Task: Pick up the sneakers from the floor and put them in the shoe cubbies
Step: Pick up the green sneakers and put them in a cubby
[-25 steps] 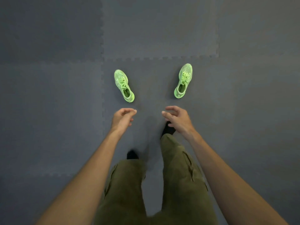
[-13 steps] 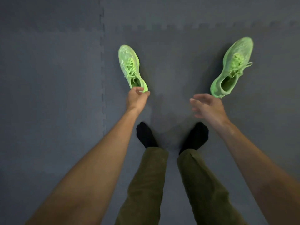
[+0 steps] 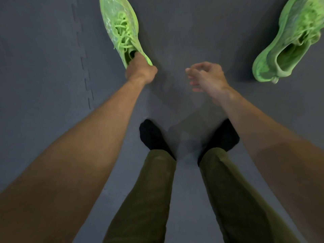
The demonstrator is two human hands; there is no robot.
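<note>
Two bright green sneakers lie on the grey foam floor. The left sneaker (image 3: 120,28) points away from me at the upper left, and my left hand (image 3: 140,70) grips its heel, fingers inside the opening. The right sneaker (image 3: 291,41) lies at the upper right, its heel toward me and its toe cut off by the frame edge. My right hand (image 3: 206,78) hovers open to the left of that sneaker, fingers spread and apart from it. No shoe cubbies are in view.
My legs in olive trousers (image 3: 147,199) and black socks (image 3: 152,134) stand on the grey mat floor (image 3: 43,67) just below my hands. A jigsaw seam (image 3: 85,71) between mat tiles runs down the left side.
The view has dropped closer to the floor, so both sneakers look larger. My left hand went from touching the left sneaker's heel to gripping it. My right hand stays open, short of the right sneaker.
</note>
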